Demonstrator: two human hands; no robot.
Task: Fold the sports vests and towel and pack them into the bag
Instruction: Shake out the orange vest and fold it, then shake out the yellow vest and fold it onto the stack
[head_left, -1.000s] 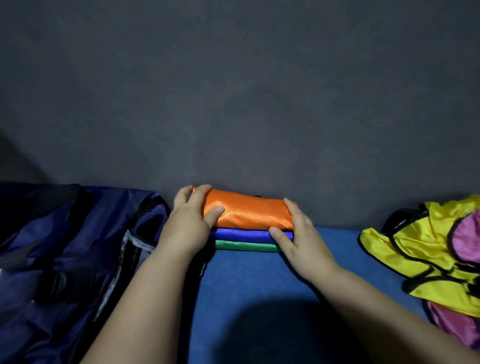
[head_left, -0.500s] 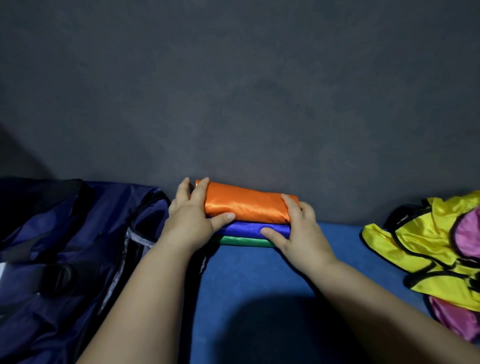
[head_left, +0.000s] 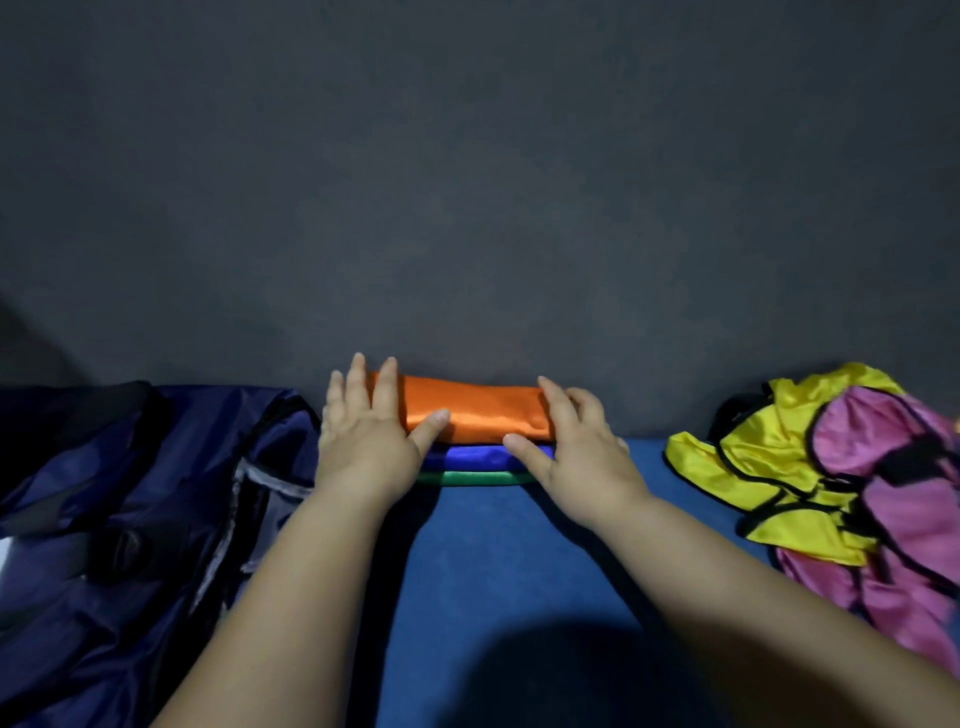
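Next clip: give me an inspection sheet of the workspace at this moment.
Surface: blue padded top.
Job's things: folded orange vest on blue piece on green piece, stacked by the wall; navy bag at left; yellow vest and pink vest heaped unfolded at right.
Clutter: nothing seen.
Hands: left hand and right hand lie on the orange vest's ends, fingers straight.
Cables: nothing seen.
Surroundings: dark grey wall behind.

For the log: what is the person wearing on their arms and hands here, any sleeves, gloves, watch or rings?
Nothing that shows. The left hand and the right hand are bare, without gloves, and no ring shows on the fingers in view. The left forearm and the right forearm are uncovered down to the bottom edge of the picture: no sleeve, watch, band or marking is visible.
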